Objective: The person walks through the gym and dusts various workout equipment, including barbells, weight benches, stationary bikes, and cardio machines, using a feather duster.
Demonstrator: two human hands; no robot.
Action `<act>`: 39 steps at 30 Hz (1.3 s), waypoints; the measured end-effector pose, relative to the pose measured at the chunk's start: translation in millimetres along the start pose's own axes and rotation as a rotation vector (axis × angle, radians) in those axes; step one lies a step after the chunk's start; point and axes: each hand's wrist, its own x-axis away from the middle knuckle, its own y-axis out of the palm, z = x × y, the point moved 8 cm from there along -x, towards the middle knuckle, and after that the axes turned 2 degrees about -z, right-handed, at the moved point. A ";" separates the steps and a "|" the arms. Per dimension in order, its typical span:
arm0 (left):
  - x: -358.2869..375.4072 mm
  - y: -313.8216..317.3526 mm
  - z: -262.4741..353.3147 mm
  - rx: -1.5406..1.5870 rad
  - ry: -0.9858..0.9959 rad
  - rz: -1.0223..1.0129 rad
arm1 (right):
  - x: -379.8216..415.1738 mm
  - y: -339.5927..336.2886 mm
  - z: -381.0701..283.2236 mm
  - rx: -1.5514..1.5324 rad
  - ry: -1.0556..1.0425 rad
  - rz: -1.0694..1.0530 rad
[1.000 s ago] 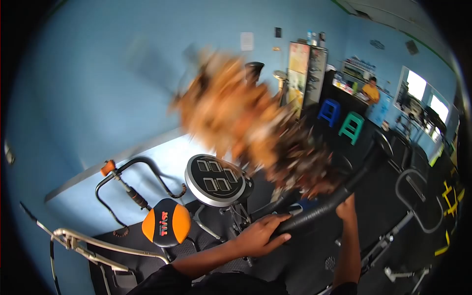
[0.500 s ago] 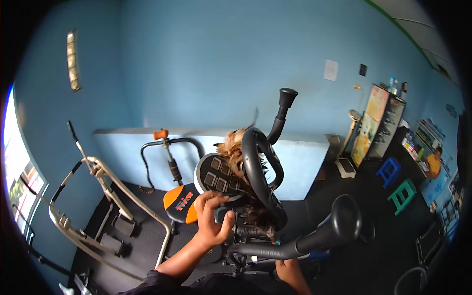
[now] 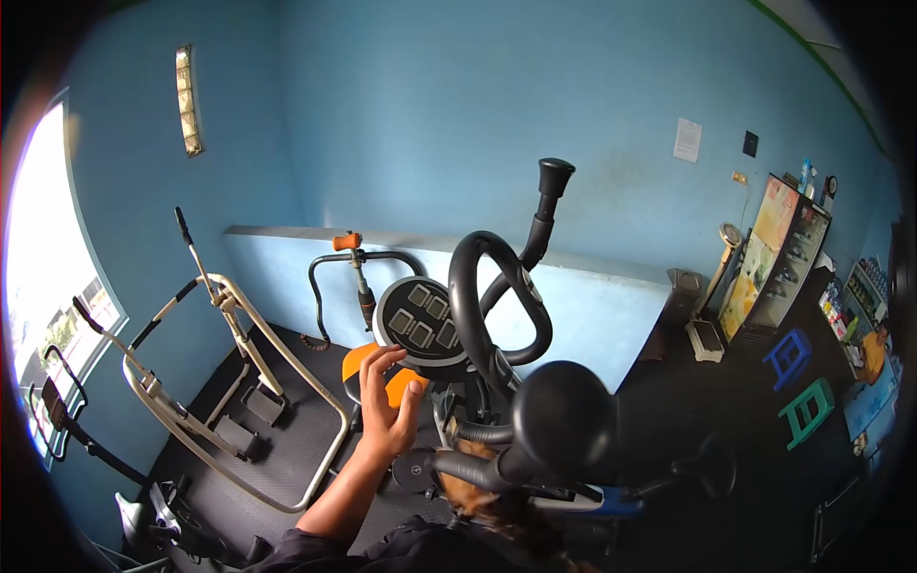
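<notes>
My left hand (image 3: 385, 406) is raised with its fingers spread, its fingertips just under the round console (image 3: 420, 321) of a black exercise machine. The console carries several square panels. A looped black handlebar (image 3: 492, 296) rises right of the console, and a tall handle with a black knob (image 3: 555, 179) stands behind it. A large round black grip end (image 3: 564, 417) sits close to the camera. My right hand is hidden below that grip. A brown feathery tuft (image 3: 470, 497) shows low by the machine's frame.
An orange seat (image 3: 361, 365) sits behind my hand. A cream-framed exercise machine (image 3: 224, 382) stands at left on the dark mat. A low pale-blue ledge (image 3: 583, 306) runs along the wall. Blue and green stools (image 3: 798, 382) and a glass-door fridge (image 3: 778, 250) are at right.
The view has swung left and down. The blurred brown feathery thing that filled the middle has dropped out of sight. My left hand left the grip and rose toward the console.
</notes>
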 end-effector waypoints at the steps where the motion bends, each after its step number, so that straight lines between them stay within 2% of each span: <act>1: -2.5 4.7 2.0 0.014 -0.023 -0.043 | -82.6 4.8 21.7 -0.053 0.095 0.024; 2: -5.3 7.6 4.1 0.037 -0.004 -0.086 | -168.4 -33.1 42.9 -0.107 0.190 0.047; 3: -7.8 9.3 1.6 0.034 0.001 -0.089 | -198.1 -48.2 57.8 -0.159 0.287 0.071; 4: -10.6 15.6 -4.6 0.022 -0.014 -0.118 | -179.7 -42.5 80.8 -0.208 0.385 0.096; 5: -13.6 22.1 -7.4 0.014 -0.028 -0.148 | -136.8 -27.4 119.1 -0.254 0.484 0.119; 7: -25.7 28.6 7.4 -0.015 0.142 -0.141 | -9.4 18.2 175.3 -0.347 0.710 0.162; 8: -33.1 34.2 16.9 0.026 0.105 -0.137 | 55.6 41.9 167.5 -0.390 0.827 0.184; 9: -40.4 38.0 29.4 0.064 0.064 -0.133 | 140.0 84.0 84.1 -0.433 0.943 0.205; 10: -47.1 44.2 35.7 0.065 0.031 -0.155 | 88.6 54.9 94.5 -0.847 0.886 0.515; 11: -52.6 48.6 58.7 0.046 0.082 -0.082 | 24.3 17.4 104.0 -1.090 1.023 0.436; 13: -60.6 60.4 82.4 -0.105 0.225 -0.029 | -74.9 -50.8 116.5 -1.148 0.845 0.446; 15: -62.6 76.4 94.9 -0.157 0.179 -0.103 | -121.8 -47.8 123.4 -1.187 0.828 0.443; 17: -61.8 76.2 94.2 -0.263 0.295 -0.038 | -133.3 -36.0 125.0 -1.222 0.868 0.411; 18: -59.6 76.5 91.0 -0.154 0.327 -0.002 | -134.3 -29.8 121.7 -1.219 0.844 0.380; 19: -55.3 77.9 89.3 -0.219 0.370 0.008 | -131.9 -24.9 116.5 -1.219 0.825 0.343; 20: -51.0 82.5 81.3 -0.070 0.351 0.007 | -121.3 -19.2 104.8 -1.210 0.850 0.140; 23: -29.4 92.9 70.1 0.202 0.264 -0.075 | -58.2 42.7 65.6 -1.299 0.970 0.142; 25: -5.2 98.3 38.3 0.801 -0.269 -0.178 | -16.1 90.1 32.6 -1.299 1.021 0.102; 26: 6.9 95.9 30.4 1.232 -0.366 -0.257 | -6.3 100.8 18.3 -1.300 0.981 0.077; 27: 15.6 85.8 23.3 1.126 -0.409 -0.255 | 0.8 112.3 3.3 -1.308 0.943 0.055; 29: 37.5 78.1 35.4 1.169 -0.346 -0.388 | -4.0 113.6 -29.9 -1.419 0.867 0.005; 31: 78.7 66.5 1.7 0.712 -0.244 -0.515 | -11.8 113.3 -60.9 -1.604 0.944 0.035; 32: 104.5 62.9 -27.2 0.632 -0.502 -0.451 | -11.5 132.6 -83.3 -1.550 0.930 -0.041; 33: 114.1 70.9 -37.1 0.618 -0.536 -0.488 | -6.1 149.5 -102.8 -1.571 0.975 -0.060; 35: 103.5 65.6 -14.4 0.623 0.009 -0.387 | 3.7 171.5 -120.1 -1.359 1.109 -0.147; 36: 106.4 64.3 -19.3 0.532 -0.064 -0.284 | 6.1 176.9 -125.2 -1.372 1.126 -0.162; 37: 102.7 71.0 -4.5 0.417 0.046 -0.267 | 7.0 179.6 -120.7 -1.375 1.180 -0.111; 39: 105.9 68.9 -11.1 0.299 0.035 -0.254 | 5.1 185.7 -127.3 -1.398 1.237 -0.056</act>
